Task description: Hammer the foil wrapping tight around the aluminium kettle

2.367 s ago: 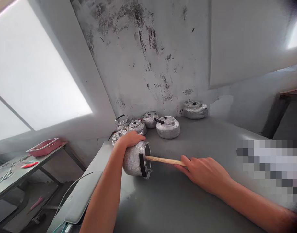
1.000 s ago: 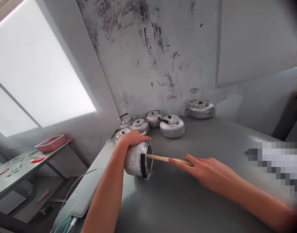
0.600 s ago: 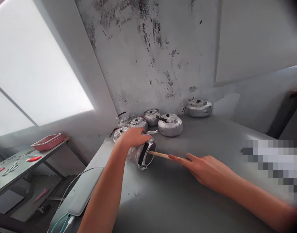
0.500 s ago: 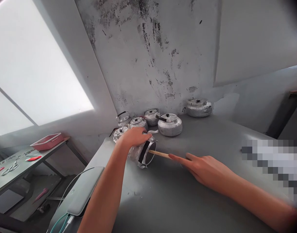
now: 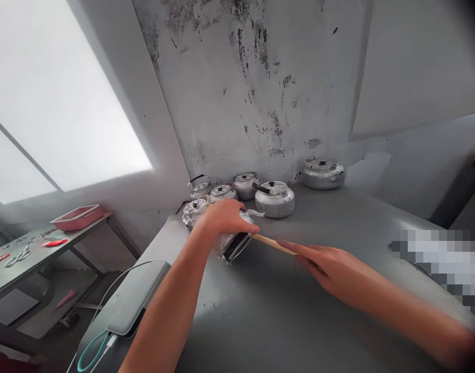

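Observation:
My left hand (image 5: 227, 216) grips a silver metal kettle (image 5: 225, 242) that lies tipped on the grey table, its mouth facing right and toward me. A black handle grip (image 5: 237, 245) crosses near that mouth, and the spout (image 5: 256, 213) points right. My right hand (image 5: 322, 261) is closed around a thin wooden stick (image 5: 274, 244). The stick's far end meets the kettle by its mouth; its tip is hidden behind my left hand and the kettle, so I cannot tell how far inside it reaches.
Several lidded kettles (image 5: 275, 201) stand behind, with another kettle (image 5: 323, 173) farther right by the wall. A grey power bank (image 5: 138, 298) with cables lies at the table's left edge. On a side table sit a pink basket (image 5: 77, 217) and scissors (image 5: 18, 256).
The kettle has turned so its mouth shows less. My right hand has drawn slightly right, and more of the stick is outside. The camera view has shifted a little.

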A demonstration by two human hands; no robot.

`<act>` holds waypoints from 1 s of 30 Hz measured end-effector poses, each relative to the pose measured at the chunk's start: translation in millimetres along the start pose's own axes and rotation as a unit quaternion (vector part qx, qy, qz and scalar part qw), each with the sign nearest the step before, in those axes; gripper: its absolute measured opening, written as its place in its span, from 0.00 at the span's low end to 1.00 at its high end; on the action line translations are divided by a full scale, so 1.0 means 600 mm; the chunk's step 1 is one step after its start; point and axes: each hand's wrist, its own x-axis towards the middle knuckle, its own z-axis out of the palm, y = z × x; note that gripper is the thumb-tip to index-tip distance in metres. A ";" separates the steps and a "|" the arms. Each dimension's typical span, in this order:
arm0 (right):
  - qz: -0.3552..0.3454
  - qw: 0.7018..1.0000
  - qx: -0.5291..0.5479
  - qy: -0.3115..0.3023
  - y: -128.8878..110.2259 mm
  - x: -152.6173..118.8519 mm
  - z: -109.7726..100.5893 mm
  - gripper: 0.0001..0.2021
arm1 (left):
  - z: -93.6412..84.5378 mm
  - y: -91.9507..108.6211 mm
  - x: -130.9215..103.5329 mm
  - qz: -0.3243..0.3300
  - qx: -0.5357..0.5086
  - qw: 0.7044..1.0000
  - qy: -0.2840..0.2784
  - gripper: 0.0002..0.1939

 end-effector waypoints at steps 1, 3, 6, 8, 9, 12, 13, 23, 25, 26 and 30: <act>0.001 1.000 0.009 -0.002 -0.002 0.001 -0.001 0.24 | 0.000 -0.003 0.000 0.002 0.000 1.000 0.002 0.41; 0.001 1.000 0.019 -0.004 -0.008 0.002 0.000 0.24 | 0.000 -0.009 -0.001 0.009 -0.009 1.000 -0.002 0.42; 0.005 1.000 0.020 -0.006 -0.019 0.003 0.006 0.23 | 0.003 -0.012 0.001 0.023 -0.039 0.999 -0.005 0.45; 0.013 1.000 0.021 -0.010 -0.026 0.004 0.011 0.23 | 0.008 -0.009 0.005 0.031 -0.055 0.998 0.008 0.44; 0.018 0.999 0.023 -0.014 -0.028 0.004 0.012 0.23 | 0.010 -0.006 0.007 0.034 -0.059 0.997 0.023 0.43; 0.031 0.999 0.033 -0.026 -0.034 0.005 0.015 0.23 | 0.018 0.000 0.014 0.045 -0.050 0.994 0.089 0.34; 0.034 0.998 0.035 -0.029 -0.036 0.006 0.016 0.23 | 0.020 0.000 0.016 0.045 -0.042 0.992 0.109 0.31; 0.023 0.999 0.013 -0.024 -0.044 0.007 0.017 0.22 | 0.020 -0.001 0.027 -0.014 -0.055 0.990 0.130 0.33; 0.021 0.999 0.014 -0.022 -0.044 0.006 0.020 0.23 | 0.023 0.003 0.027 0.010 -0.077 0.989 0.126 0.32; 0.020 0.999 0.016 -0.022 -0.044 0.005 0.021 0.23 | 0.024 0.004 0.026 0.025 -0.084 0.988 0.123 0.31; 0.029 0.999 0.019 -0.022 -0.042 0.003 0.026 0.22 | 0.022 0.003 0.018 0.081 -0.088 0.989 0.091 0.23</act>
